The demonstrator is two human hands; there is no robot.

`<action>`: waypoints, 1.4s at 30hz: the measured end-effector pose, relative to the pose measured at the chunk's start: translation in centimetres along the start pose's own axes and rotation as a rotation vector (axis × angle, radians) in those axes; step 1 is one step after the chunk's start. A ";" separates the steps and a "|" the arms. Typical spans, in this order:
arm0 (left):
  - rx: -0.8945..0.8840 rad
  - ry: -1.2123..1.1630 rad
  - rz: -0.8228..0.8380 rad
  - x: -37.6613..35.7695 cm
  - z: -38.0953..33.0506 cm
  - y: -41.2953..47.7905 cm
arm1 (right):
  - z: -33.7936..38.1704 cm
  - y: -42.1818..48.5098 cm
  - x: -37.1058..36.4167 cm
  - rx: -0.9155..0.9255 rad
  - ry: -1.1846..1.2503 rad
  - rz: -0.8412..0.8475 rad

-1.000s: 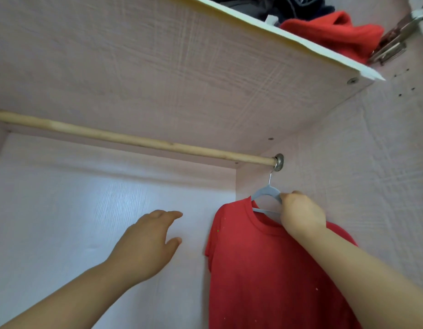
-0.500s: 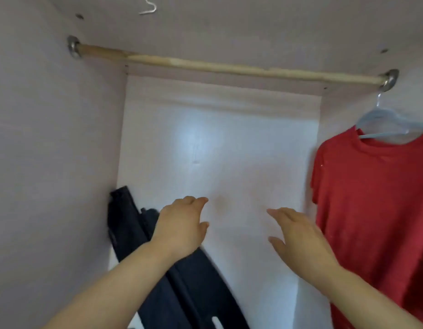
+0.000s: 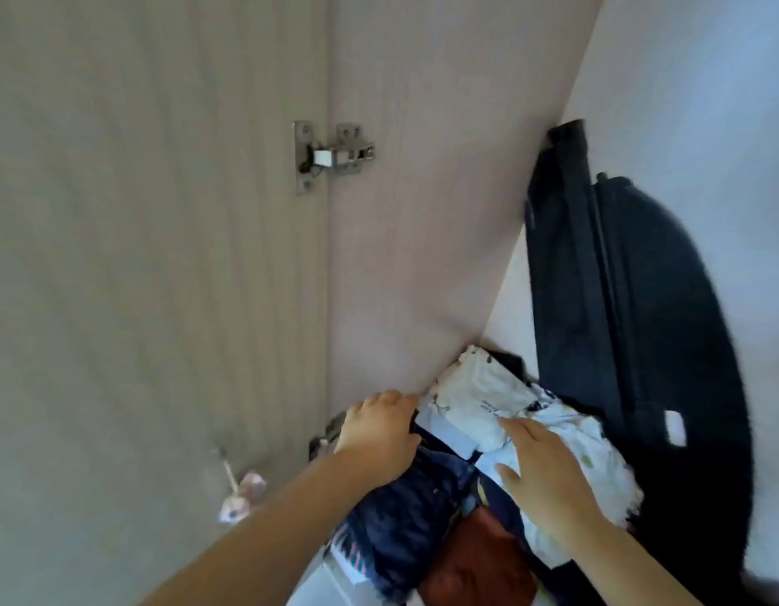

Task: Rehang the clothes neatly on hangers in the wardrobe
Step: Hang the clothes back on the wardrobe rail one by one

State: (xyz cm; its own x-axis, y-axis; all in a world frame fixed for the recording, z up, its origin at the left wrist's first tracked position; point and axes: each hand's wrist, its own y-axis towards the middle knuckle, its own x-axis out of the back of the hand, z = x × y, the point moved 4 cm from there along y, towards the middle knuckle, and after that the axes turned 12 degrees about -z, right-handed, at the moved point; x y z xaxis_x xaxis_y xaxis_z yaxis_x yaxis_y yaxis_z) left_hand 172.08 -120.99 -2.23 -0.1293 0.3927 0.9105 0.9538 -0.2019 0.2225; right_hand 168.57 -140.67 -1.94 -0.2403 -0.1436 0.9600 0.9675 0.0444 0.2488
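As the clothes pile (image 3: 401, 518) looks soft and limp, take the white printed garment (image 3: 479, 400) by a bunched fold; left hand (image 3: 379, 430) curls at the edge, grip unclear; right hand (image 3: 549, 474) lies flat on it.

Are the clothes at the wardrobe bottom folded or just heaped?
Heaped: the clothes lie crumpled, overlapping one another in a loose pile.

Single head-worn wide-angle view, facing down and leftward, close above the clothes pile (image 3: 401, 518); wardrobe side panel (image 3: 422, 234) fills the left, back wall (image 3: 707, 102) the far right.
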 end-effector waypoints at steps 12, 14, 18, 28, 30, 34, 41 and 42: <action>1.057 0.083 -0.111 -0.4 11.6 -31.0 | 20.7 -9.3 -11.0 0.911 0.116 0.438; 1.224 0.108 -0.161 1.0 11.8 -37.1 | 25.1 -12.4 -11.2 1.059 0.139 0.489; 1.503 0.164 -0.265 4.1 11.6 -48.4 | 33.8 -19.4 -10.7 1.333 0.193 0.517; 1.921 0.153 -0.463 10.2 15.4 -69.9 | 54.8 -37.0 -9.0 1.753 0.285 0.510; 1.952 0.162 -0.488 12.0 16.9 -73.2 | 58.8 -40.0 -8.6 1.800 0.299 0.506; 1.997 0.174 -0.534 15.4 19.8 -78.5 | 65.7 -45.2 -7.8 1.865 0.319 0.526; 2.113 0.157 -0.597 19.1 25.8 -86.6 | 77.2 -52.3 -8.1 2.003 0.332 0.550; 2.135 0.156 -0.596 19.4 27.0 -87.9 | 79.2 -53.3 -8.4 2.027 0.329 0.551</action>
State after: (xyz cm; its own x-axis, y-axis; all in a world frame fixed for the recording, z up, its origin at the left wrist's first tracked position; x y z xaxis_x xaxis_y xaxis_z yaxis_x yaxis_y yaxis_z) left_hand 93.09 -71.42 -13.48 -0.3411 -0.0560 0.9384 -0.4130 0.9056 -0.0961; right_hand 112.80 -63.50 -13.09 0.2047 0.1389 0.9689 -0.5440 0.8390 -0.0053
